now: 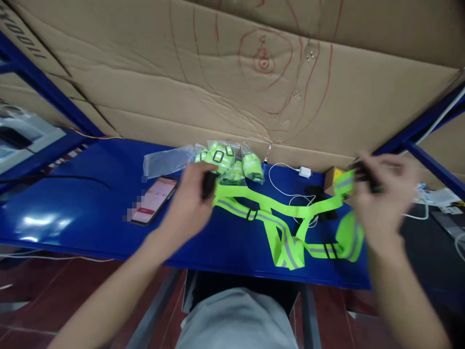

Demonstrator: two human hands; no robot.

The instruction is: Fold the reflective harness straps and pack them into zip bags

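A neon-green reflective harness (286, 209) with grey stripes and black sliders is stretched between my two hands above the blue table. My left hand (194, 196) is closed round its left end, where a black buckle piece (209, 185) shows at the fingers. At the other end, my right hand (385, 203), blurred by motion, grips a black buckle piece (368, 177) with the strap hanging beside it. Loops of the strap sag toward the table's front edge, partly twisted. Just left of my left hand lies a phone (154, 201) with its screen lit.
Several bagged green reflective bundles (232, 162) lie at the back beside a flat clear bag (169, 162). A white charger (304, 171) with its cable, a dark object (321, 194) and a small box (332, 179) are at the right. Cardboard (218, 97) walls the table's back.
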